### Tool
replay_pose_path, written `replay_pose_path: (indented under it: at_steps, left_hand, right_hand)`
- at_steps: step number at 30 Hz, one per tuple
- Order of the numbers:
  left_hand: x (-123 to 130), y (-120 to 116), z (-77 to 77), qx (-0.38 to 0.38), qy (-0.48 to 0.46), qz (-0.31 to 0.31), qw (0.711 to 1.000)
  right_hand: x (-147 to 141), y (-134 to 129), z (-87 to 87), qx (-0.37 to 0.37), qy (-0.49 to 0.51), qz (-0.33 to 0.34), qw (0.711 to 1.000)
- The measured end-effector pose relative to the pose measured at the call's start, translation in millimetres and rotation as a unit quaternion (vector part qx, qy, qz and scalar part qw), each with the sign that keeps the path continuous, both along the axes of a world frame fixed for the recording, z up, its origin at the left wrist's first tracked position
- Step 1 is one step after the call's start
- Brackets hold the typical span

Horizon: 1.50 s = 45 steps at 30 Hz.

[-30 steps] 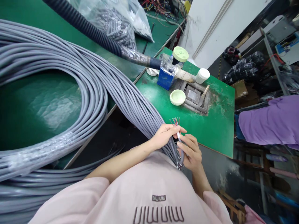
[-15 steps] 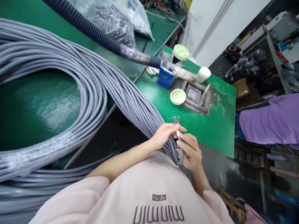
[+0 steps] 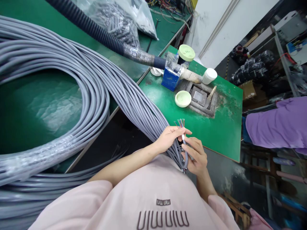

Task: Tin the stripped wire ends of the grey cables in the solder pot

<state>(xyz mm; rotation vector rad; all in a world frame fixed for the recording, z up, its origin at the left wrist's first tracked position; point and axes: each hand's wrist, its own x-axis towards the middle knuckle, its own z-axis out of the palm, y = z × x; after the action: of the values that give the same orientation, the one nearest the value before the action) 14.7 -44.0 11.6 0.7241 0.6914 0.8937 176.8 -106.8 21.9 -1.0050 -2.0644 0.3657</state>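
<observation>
one grey cable [image 3: 186,160] is in both hands, held up in front of the shirt [image 3: 165,182], near the close edge of the green table [image 3: 220,134]. the left hand [image 3: 170,136] pinches its end between thumb and forefinger, just where thin colored wires [image 3: 181,122] fan out at the top. the right hand [image 3: 197,156] curls loosely around the cable lower down, fingertips just below a short white band [image 3: 183,137]; how hard it grips, i cannot tell.

on this end the grey jacket is already off the wires and the white band sits below them. the wire tips look pale, perhaps bared, but they are too small to be sure. the wires stand spread apart, not twisted into one, so this end looks prepared but not joined to anything.

beside the cable hangs the thick bundle [image 3: 144,105] of similar grey cables, its ends bunched and mostly hidden, so how many are done or left cannot be told. the square metal pot [image 3: 199,96] and the open pale dish [image 3: 183,99] stand on the table, well apart from the hands.
</observation>
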Motion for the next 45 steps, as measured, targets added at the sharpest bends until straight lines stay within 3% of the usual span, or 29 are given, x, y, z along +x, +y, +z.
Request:
replay_pose_path:
  at_steps: [25, 32, 36, 40, 43, 45]
  left_hand:
    - [2.5, -7.6, -3.3, -0.009, -0.021, -0.015, 1.000]
    - [4.7, -15.2, 1.1, 0.022, 0.012, -0.024, 0.999]
    - [2.3, -17.2, 6.9, 0.132, 0.076, -0.043, 0.987]
    - [-5.7, -15.7, 7.2, 0.207, 0.178, -0.042, 0.961]
    - [-10.7, -12.5, 5.8, 0.270, 0.230, -0.036, 0.934]
    - [-10.5, -10.9, 5.2, 0.320, 0.259, -0.059, 0.909]
  right_hand:
    - [-4.8, -13.0, -1.7, 0.013, -0.002, -0.022, 1.000]
    - [-6.8, -25.0, -1.7, 0.034, -0.013, -0.042, 0.998]
    - [0.6, -42.9, 2.0, 0.054, -0.029, -0.126, 0.990]
    - [22.2, -74.3, -1.0, 0.091, -0.033, -0.301, 0.949]
    - [45.2, -103.6, -17.9, 0.072, -0.067, -0.416, 0.904]
    - [58.8, -123.9, -36.6, -0.006, -0.118, -0.445, 0.888]
